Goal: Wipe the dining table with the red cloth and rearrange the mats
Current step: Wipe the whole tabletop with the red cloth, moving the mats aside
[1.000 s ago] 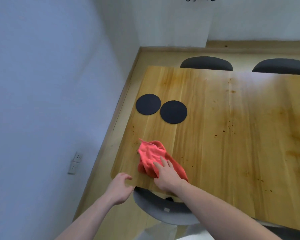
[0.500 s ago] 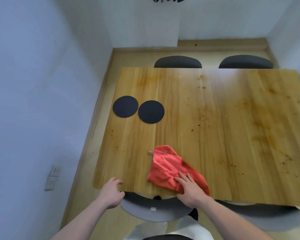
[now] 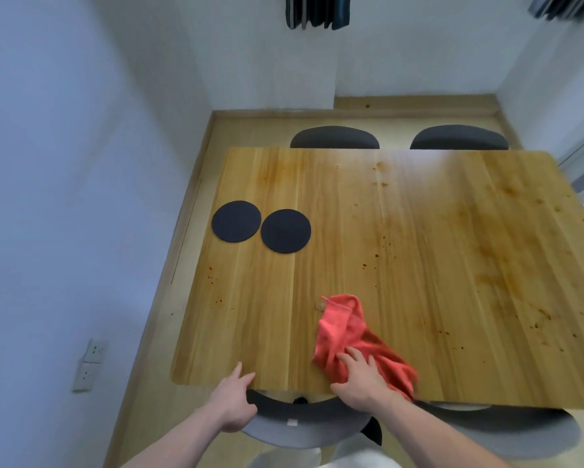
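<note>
While right hand (image 3: 361, 380) presses red cloth (image 3: 353, 336) flat on tabletop (image 3: 419, 231), fingers spread over bunched fabric, prob. for wiping pressure, cloth sits near front edge of tabletop. Left hand (image 3: 231, 400) rests on same edge, fingers relaxed, holding nothing, likely bracing. Two black round mats (image 3: 236, 221) (image 3: 285, 231) side by side at tabletop's left end, not yet rearranged. Wood w/ brown spots, smears toward right. Dark chairs (image 3: 334, 138) beyond far edge; pale walls.

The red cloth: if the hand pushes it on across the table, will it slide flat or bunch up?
The crumpled red cloth probably bunches: it already lies in soft folds. It looks limp and light. Under the right hand it should drag across the smooth wooden table.
</note>
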A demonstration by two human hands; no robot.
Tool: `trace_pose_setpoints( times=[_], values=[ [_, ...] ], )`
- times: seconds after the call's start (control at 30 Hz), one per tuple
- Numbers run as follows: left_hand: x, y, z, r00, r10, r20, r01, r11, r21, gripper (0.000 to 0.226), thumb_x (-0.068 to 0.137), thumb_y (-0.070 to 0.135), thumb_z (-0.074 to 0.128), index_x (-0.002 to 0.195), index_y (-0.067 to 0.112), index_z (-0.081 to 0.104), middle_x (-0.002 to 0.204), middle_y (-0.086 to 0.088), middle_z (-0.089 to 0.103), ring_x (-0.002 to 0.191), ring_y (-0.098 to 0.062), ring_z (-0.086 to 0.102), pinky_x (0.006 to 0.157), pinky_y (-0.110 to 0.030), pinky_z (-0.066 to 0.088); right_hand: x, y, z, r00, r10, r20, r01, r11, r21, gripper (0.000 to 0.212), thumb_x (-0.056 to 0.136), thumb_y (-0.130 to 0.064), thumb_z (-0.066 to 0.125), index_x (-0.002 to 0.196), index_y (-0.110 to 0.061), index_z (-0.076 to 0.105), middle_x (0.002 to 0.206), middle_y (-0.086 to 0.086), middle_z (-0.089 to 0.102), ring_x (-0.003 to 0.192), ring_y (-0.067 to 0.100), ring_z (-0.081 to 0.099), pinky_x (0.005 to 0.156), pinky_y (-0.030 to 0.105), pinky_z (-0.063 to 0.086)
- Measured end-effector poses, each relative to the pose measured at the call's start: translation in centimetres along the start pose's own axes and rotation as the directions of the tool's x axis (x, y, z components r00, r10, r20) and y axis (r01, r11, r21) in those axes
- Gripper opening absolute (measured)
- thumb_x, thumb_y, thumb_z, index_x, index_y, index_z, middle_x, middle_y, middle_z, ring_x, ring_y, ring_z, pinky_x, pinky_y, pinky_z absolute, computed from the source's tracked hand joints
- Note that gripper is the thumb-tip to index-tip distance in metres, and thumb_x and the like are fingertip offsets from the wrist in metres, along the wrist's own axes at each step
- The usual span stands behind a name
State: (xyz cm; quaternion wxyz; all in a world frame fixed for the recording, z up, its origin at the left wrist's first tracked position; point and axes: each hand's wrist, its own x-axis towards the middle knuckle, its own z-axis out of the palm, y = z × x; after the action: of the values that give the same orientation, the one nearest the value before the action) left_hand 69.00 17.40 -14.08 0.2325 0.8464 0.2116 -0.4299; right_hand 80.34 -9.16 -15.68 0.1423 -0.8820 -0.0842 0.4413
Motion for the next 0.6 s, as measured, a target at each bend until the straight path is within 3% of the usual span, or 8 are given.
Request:
trace_pose_setpoints(
  times=[0.17,0.33,0.47,0.6],
  values=[
    [0.4,1.0,-0.5,0.999,0.029,-0.038,-0.028,0.999,0.036,0.079,0.093,0.024,0.058,0.163,0.028,0.020,0.172,0.000,-0.004,0.155,-0.024,0.022,0.120,-0.037,0.036,1.1,-2.3,1.6,1.000,-0.028,-0.005,0.028,1.000,-0.003,0.079,0.090,-0.036,0.060,0.158,-0.026,0.021,0.168,0.003,-0.004,0.152,0.049,-0.011,0.124,0.055,0.010],
    [2.3,3.6,-1.0,0.992,0.092,-0.091,-0.087,0.995,0.054,0.081,0.092,0.025,0.058,0.163,0.026,0.021,0.172,-0.003,-0.004,0.156,-0.024,0.019,0.122,-0.037,0.033,-0.1,1.5,1.4,0.998,-0.029,-0.054,0.026,0.999,-0.048,0.096,0.095,-0.040,0.058,0.162,-0.027,-0.011,0.166,0.001,-0.028,0.152,0.036,-0.026,0.126,0.051,0.012],
    [4.0,7.2,-0.3,0.977,0.154,-0.147,-0.144,0.986,0.080,0.083,0.094,0.029,0.058,0.164,0.024,0.014,0.171,-0.005,-0.011,0.158,-0.027,0.003,0.127,-0.042,0.020,-0.5,5.8,-0.6,0.998,0.022,-0.065,-0.024,0.999,-0.036,0.089,0.096,-0.051,0.053,0.161,-0.036,-0.005,0.167,-0.009,-0.025,0.153,0.036,-0.021,0.124,0.059,0.011],
    [5.8,12.3,1.4,0.961,0.171,-0.215,-0.155,0.984,0.089,0.085,0.096,0.035,0.057,0.164,0.027,0.007,0.170,-0.002,-0.017,0.158,-0.027,-0.006,0.125,-0.047,0.025,-0.3,10.2,-2.6,0.992,0.073,-0.104,-0.073,0.997,0.004,0.083,0.096,-0.057,0.050,0.161,-0.040,0.002,0.166,-0.015,-0.023,0.154,0.035,-0.018,0.124,0.061,0.008]
  ],
)
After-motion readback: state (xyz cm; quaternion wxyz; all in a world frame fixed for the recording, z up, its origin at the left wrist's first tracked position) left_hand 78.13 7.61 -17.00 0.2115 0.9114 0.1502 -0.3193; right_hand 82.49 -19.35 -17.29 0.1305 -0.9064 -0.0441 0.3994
